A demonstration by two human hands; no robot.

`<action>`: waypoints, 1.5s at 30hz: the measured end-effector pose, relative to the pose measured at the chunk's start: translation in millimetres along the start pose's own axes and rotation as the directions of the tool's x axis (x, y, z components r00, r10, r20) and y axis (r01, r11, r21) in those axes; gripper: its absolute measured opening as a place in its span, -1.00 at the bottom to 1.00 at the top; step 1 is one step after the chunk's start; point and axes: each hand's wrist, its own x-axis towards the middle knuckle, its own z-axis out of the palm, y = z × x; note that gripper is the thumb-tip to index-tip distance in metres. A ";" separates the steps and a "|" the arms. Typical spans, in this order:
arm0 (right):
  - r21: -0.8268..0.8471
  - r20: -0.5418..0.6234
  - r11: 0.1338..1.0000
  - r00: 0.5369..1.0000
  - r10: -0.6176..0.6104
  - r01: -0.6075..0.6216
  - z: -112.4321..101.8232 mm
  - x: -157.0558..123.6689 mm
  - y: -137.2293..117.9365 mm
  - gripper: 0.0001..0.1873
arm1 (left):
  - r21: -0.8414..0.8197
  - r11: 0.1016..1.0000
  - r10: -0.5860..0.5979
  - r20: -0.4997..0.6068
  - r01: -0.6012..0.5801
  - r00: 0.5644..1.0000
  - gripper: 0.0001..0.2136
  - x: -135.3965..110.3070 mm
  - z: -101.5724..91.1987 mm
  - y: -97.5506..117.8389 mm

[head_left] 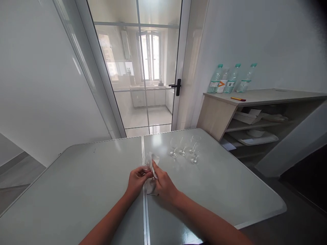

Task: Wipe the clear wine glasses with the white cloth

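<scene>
Over the middle seam of the table, my left hand [137, 178] is closed, its thumb and fingers pinching a clear stemmed glass [147, 166]. My right hand [165, 183] is wrapped round a white paper tissue [155, 158] and presses it against the same glass. Part of the tissue hangs below the hands, by what looks like the glass's foot. Fingers and tissue hide much of the glass. To the right, several clear stemmed glasses [174, 154] stand grouped on the table, apart from both hands.
The pale grey table [102, 190] has a raised metal seam down its middle. Behind it is a glass door [158, 112] with a black handle [178, 87]. At the right, a wooden shelf unit [217, 112] carries several bottles [232, 79] and a yellow-red cutter [238, 99].
</scene>
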 end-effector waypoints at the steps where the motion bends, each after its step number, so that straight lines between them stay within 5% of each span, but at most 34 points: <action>1: 0.022 0.003 1.000 1.000 -0.009 0.009 -0.5 0.4 0.7 -0.12 | 0.003 1.000 -0.002 0.018 0.002 1.000 -0.74 -0.7 0.4 0.5; 5: 0.016 0.103 0.998 0.993 -0.057 0.056 -8.8 2.4 1.0 -0.22 | -0.016 1.000 0.001 -0.031 -0.002 1.000 -0.73 -1.0 0.6 5.8; 9: 0.150 -0.140 0.987 0.987 0.079 -0.058 -22.7 7.3 -3.3 -0.66 | 0.021 1.000 0.005 -0.006 -0.005 1.000 -0.75 -1.9 2.0 9.6; 12: 0.189 -0.209 0.969 0.957 0.199 -0.160 -25.7 9.9 -4.8 -0.66 | 0.033 0.999 -0.001 -0.011 0.002 1.000 -0.71 -3.2 2.0 6.1; 14: 0.112 -0.136 0.968 0.962 0.238 -0.223 -21.3 10.1 -3.5 -0.83 | 0.043 0.999 0.021 -0.051 -0.019 0.998 -0.68 -2.8 -0.6 1.9; 17: -0.091 -0.116 0.966 0.966 0.232 -0.243 -9.7 8.4 0.1 -0.71 | 0.076 0.993 0.091 -0.055 -0.087 0.994 -0.71 -0.7 -6.6 -3.3; 22: -0.453 -0.104 0.869 0.980 0.169 -0.198 -2.4 2.9 -1.0 -0.83 | 0.203 0.958 0.176 0.147 -0.204 0.973 -0.80 -1.6 -6.5 -2.8; 27: -0.546 -0.082 0.810 0.976 0.202 -0.213 -16.8 5.4 3.1 -0.81 | 0.224 0.948 0.166 0.263 -0.228 0.950 -0.76 -3.6 5.5 5.7; 31: -0.501 -0.355 0.700 0.859 0.369 -0.508 -46.6 16.5 25.4 -0.81 | 0.232 0.934 0.209 0.264 -0.273 0.942 -0.84 -0.8 4.3 10.4; 34: -0.432 -0.454 0.618 0.751 0.480 -0.656 -73.5 22.6 45.8 -0.79 | 0.222 0.936 0.204 0.293 -0.274 0.934 -0.66 1.2 -1.3 11.0; 38: -0.427 -0.488 0.557 0.700 0.522 -0.712 -94.7 21.4 63.1 -0.80 | 0.203 0.945 0.182 0.324 -0.256 0.928 -0.58 1.3 -3.9 9.5; 45: -0.421 -0.551 0.460 0.623 0.556 -0.782 -101.5 17.5 71.4 -0.77 | 0.201 0.954 0.117 0.435 -0.223 0.893 -0.56 -0.5 -3.5 10.5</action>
